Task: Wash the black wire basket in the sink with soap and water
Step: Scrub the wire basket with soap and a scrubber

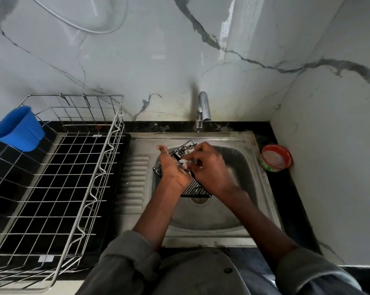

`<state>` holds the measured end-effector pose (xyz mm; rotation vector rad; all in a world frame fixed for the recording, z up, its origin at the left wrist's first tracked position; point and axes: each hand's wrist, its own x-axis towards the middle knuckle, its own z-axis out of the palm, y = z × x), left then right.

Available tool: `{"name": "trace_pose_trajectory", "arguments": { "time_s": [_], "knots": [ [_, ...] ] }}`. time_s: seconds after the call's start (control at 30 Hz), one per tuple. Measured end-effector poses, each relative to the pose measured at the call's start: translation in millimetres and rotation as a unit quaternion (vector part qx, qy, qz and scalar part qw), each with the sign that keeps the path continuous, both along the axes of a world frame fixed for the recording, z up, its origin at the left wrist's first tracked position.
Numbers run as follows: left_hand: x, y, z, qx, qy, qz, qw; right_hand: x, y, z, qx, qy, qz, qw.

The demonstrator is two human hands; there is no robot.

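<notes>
We held the basket (188,184) tilted above the sink (252,188) bowl, under the tap (203,107). Our left hand (172,169) clasped its side, fingers wrapped round the wires; our right hand (209,167) pinched something white with suds against the mesh — we could not tell whether cloth or sponge. The basket looked light and stiff, yet soapy wire would likely slip — better gripped by the frame edge than the thin cross wires.

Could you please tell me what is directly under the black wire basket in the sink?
Under the black wire basket, held over the sink by the left hand and right hand, the drain shows partly. The basket and hands cover the remaining basin floor.
</notes>
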<state>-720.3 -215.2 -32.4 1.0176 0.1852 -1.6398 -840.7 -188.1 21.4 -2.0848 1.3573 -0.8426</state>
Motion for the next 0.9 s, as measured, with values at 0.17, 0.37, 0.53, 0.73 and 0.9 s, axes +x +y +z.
{"name": "trace_pose_trajectory", "arguments": {
  "time_s": [0.17,0.37,0.53,0.73,0.9],
  "knots": [
    [-5,4,14,-0.007,-0.001,-0.004,1.0,5,2,-3,-0.027,-0.006,-0.031,0.999],
    [-10,4,16,-0.034,-0.001,0.001,0.999,21,-3,7,-0.05,-0.095,-0.062,0.992],
    [-11,8,8,-0.081,-0.025,-0.035,0.996,22,-8,3,-0.061,0.004,0.025,0.998],
    [-18,12,9,-0.051,-0.069,-0.077,0.993,4,-29,8,0.006,0.104,0.101,0.989],
    [-4,1,18,-0.026,-0.022,-0.059,0.998,6,-17,-4,-0.111,0.035,0.06,0.991]
  ]
}}
